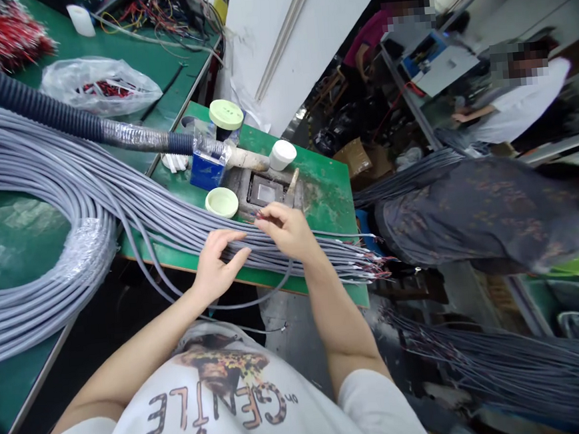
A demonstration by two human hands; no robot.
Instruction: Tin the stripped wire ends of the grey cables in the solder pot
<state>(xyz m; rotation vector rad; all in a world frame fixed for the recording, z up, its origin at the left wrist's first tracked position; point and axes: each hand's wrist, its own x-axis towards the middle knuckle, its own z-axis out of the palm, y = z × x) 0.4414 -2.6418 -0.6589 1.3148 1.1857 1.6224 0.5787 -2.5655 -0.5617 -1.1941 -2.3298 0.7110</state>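
The wires (pixel 258 215) are sitting between the right hand's fingertips, just above the near edge of the pot (pixel 256 193), so the work seems to be somewhere in its middle. The cables (pixel 178 209) are running across the bench (pixel 326 174) from the coil (pixel 92 252), and many ends (pixel 373 264) on the right are already showing coloured wires past their grey sheaths. Which of these are finished and which are waiting I cannot tell — the tips are too small to read — but the pinched wires are clearly being handled now.

The right hand (pixel 286 230) is bending inward at the wrist, its forearm rising from the lower right, with thumb and fingers narrowing onto the wires. The left hand (pixel 217 263) is hovering over or lightly resting on the cables, palm facing the right hand, thumb and fingers standing apart with nothing visible between them — contact I cannot make out. A loose cable (pixel 275 291) is looping down below the right wrist, and whether it is carrying the pinched wires is staying unclear
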